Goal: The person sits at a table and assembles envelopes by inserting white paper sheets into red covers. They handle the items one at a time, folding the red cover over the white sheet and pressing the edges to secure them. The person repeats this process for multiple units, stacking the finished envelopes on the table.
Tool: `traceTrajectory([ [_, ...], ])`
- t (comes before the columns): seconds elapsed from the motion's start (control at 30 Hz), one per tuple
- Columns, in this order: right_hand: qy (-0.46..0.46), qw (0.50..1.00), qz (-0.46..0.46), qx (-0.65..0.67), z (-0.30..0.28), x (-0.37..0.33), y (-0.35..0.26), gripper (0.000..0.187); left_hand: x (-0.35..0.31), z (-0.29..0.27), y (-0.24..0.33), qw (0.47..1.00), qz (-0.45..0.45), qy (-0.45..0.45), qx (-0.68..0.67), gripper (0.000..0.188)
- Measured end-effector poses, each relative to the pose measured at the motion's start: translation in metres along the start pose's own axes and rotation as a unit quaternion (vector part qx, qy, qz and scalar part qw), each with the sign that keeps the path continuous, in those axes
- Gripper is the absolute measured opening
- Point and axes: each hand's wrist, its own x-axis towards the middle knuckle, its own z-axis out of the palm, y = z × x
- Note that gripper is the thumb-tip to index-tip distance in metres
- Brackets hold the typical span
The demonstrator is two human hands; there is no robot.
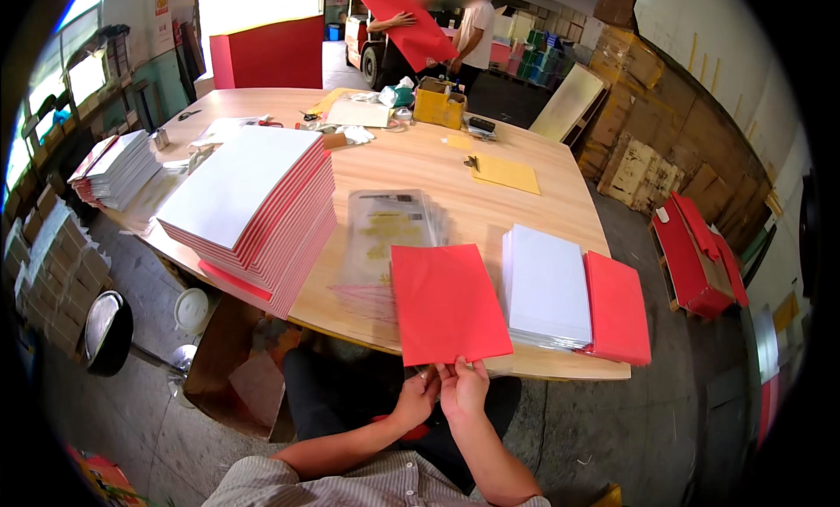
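Observation:
A red rectangular sheet or thin pack (451,301) lies at the table's near edge, slightly overhanging it. My right hand (464,388) grips its lower edge, fingertips on top. Beside it, my left hand (416,400) is closed with its fingers pinched just below the same edge; what they hold is hidden. A bit of clear film shows by the sheet's lower right corner. Behind it lies a fanned pile of clear printed plastic bags (385,223). To the right stand a white stack in clear film (547,284) and, touching it, a red stack (618,307).
A tall stack of white-topped red boards (249,183) stands left, with a smaller stack (118,170) beyond. Farther back are a clipboard (506,173) and a yellow box (439,104). Below the table sits an open carton (232,380). Two people hold a red board (407,26) in the background.

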Motion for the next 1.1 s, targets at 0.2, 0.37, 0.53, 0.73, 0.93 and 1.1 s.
traceTrajectory([
  [0.2,0.004,0.999,0.003,0.032,0.013,0.008,0.015,0.029,0.011,-0.009,-0.016,0.989,-0.07,0.013,-0.126,0.026],
  [0.37,0.03,0.997,0.068,0.034,0.003,0.02,0.034,0.03,0.006,-0.018,-0.022,0.94,-0.191,0.033,-0.281,0.021],
  [0.53,0.039,0.993,0.106,0.033,0.0,0.028,0.04,0.031,0.0,-0.027,-0.039,0.909,-0.274,0.039,-0.311,0.029],
  [0.73,0.061,0.992,0.108,0.013,0.004,0.028,0.041,0.028,0.004,0.002,-0.053,0.887,-0.276,0.083,-0.361,0.026],
  [0.93,0.073,0.99,0.119,0.01,-0.001,0.034,0.045,0.027,0.006,0.016,-0.076,0.833,-0.279,0.101,-0.466,0.024],
  [1.1,0.066,0.991,0.12,0.009,0.0,0.034,0.047,0.026,0.007,0.027,-0.085,0.81,-0.287,0.114,-0.498,0.024],
])
